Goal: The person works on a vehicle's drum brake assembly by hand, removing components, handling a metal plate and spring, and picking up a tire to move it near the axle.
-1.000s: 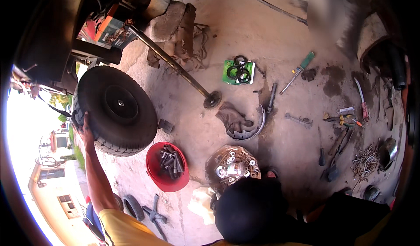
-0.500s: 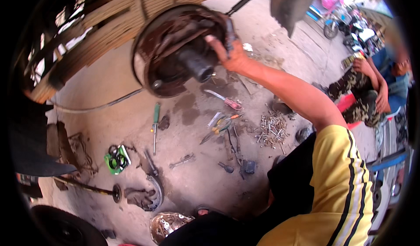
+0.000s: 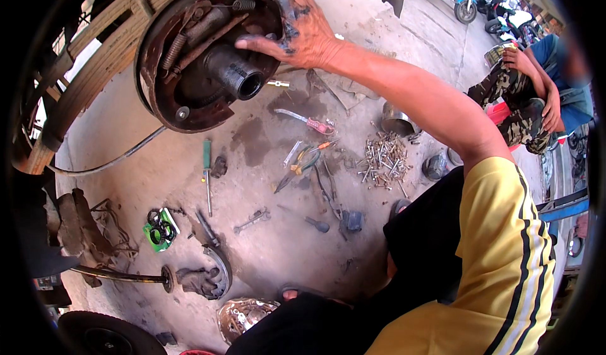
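Note:
My right hand (image 3: 300,30) reaches up to the right side of a rusty brown drum brake (image 3: 151,90). Its grease-blackened fingers bend over the outer rim, while the thumb lies across the front, above the dark hub tube (image 3: 243,80). Part of the rim is hidden under the palm. Inside the brake a coil spring (image 3: 173,52) runs along the left, and a shorter spring (image 3: 243,5) sits near the top. A rusty bar (image 3: 211,46) crosses between them. My left hand is not in view.
On the floor lie a green-handled screwdriver (image 3: 207,165), pliers (image 3: 293,171), a wrench (image 3: 251,220), a heap of bolts (image 3: 384,160), a curved brake shoe (image 3: 221,273) and black rings on a green packet (image 3: 161,230). A person in camouflage trousers (image 3: 508,96) sits at the right.
The view has shifted, so the drum brake appears farther up and left. My right hand stays at its right rim, the thumb now pointing more to the left.

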Available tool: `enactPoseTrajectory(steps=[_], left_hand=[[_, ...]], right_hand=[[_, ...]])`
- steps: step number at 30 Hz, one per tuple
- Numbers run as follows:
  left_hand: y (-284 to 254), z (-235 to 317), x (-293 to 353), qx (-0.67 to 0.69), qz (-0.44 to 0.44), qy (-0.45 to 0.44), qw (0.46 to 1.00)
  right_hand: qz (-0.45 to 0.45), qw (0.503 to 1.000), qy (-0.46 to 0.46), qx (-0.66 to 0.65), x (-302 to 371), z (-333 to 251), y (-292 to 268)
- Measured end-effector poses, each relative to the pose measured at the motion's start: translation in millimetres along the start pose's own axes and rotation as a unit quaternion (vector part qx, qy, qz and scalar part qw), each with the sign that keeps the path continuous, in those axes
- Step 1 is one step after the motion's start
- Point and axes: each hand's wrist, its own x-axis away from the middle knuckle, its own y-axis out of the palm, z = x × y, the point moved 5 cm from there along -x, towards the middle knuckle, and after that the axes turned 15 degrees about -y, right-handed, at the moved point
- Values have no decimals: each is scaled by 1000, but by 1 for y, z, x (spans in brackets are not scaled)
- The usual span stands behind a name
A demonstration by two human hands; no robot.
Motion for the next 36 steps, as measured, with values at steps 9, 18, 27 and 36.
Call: enactPoseTrajectory(steps=[9, 18, 27, 36], left_hand=[[7, -7, -5, 2, -2, -3, 1000], [12, -24, -10, -9, 2, -4, 1000], [9, -34, -6, -20, 8, 8, 1000], [-12, -130, -114, -223, 138, 180, 948]], right_hand=[[84, 980, -170, 61, -34, -15, -10], [21, 990, -134, 33, -39, -15, -8], [-21, 973, -227, -28, -18, -13, -45], [-205, 963, -172, -9, 1, -23, -48]])
